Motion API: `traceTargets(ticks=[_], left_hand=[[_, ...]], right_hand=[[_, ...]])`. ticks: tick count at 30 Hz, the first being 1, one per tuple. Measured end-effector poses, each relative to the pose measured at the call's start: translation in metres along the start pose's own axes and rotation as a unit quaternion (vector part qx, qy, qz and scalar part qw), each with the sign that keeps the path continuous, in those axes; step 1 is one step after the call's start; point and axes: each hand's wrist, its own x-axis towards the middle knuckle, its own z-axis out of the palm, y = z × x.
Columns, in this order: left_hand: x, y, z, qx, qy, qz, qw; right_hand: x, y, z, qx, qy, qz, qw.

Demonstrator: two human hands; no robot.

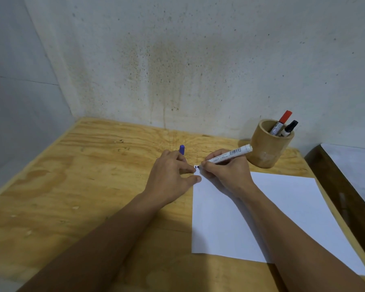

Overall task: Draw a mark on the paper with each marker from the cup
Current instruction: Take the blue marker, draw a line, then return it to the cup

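A white sheet of paper [282,209] lies on the plywood table. My right hand [226,175] grips a white-barrelled marker [232,153], tip down on the paper's far left corner, where a small dark blue mark [196,166] shows. My left hand [173,175] rests at the paper's left edge, fingertips on that corner, with the marker's blue cap [181,149] held between its fingers. A round wooden cup [268,148] stands behind my right hand, holding a red-capped marker [282,121] and a black-capped marker [289,127].
The plywood table [82,186] meets a stained grey wall at the back. A dark wooden piece of furniture [341,186] stands just off the table's right edge.
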Motion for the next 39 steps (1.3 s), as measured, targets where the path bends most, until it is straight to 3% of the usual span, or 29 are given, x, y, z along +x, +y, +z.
traceTargets(ticks=[4, 11, 16, 20, 23, 25, 27, 28, 30, 33, 39], left_hand=[[0.001, 0.0, 0.0, 0.006, 0.002, 0.003, 1.0], [0.001, 0.001, 0.0, 0.007, -0.009, -0.005, 1.0], [0.019, 0.007, -0.007, -0.117, 0.068, -0.104, 0.985], [0.048, 0.0, -0.007, -0.058, -0.005, -0.113, 0.992], [0.057, 0.0, -0.008, -0.076, 0.003, -0.133, 0.988], [0.06, 0.002, -0.012, -0.23, 0.019, -0.198, 0.953], [0.061, 0.009, -0.02, -0.418, -0.006, -0.258, 0.871], [0.061, 0.014, -0.024, -0.48, -0.022, -0.274, 0.833], [0.062, 0.026, -0.03, -0.54, -0.039, -0.283, 0.792], [0.062, 0.043, -0.032, -0.576, -0.05, -0.279, 0.767], [0.061, 0.067, -0.03, -0.59, -0.079, -0.252, 0.762]], right_hand=[[0.001, 0.001, -0.001, -0.038, -0.001, -0.003, 0.999], [0.0, 0.001, -0.002, -0.01, -0.001, -0.012, 1.0], [0.001, -0.006, -0.004, 0.098, 0.025, -0.018, 0.995], [0.005, -0.005, -0.002, 0.186, 0.012, 0.016, 0.982], [0.011, -0.009, -0.009, 0.198, 0.043, 0.026, 0.979], [0.012, -0.022, -0.018, 0.147, 0.053, 0.002, 0.988], [0.011, -0.037, -0.025, 0.124, 0.051, -0.037, 0.99], [0.01, -0.044, -0.028, 0.109, 0.05, -0.054, 0.991], [0.008, -0.056, -0.03, 0.076, 0.046, -0.079, 0.993], [0.007, -0.063, -0.033, 0.035, 0.047, -0.093, 0.994], [0.003, -0.069, -0.041, -0.008, 0.053, -0.112, 0.992]])
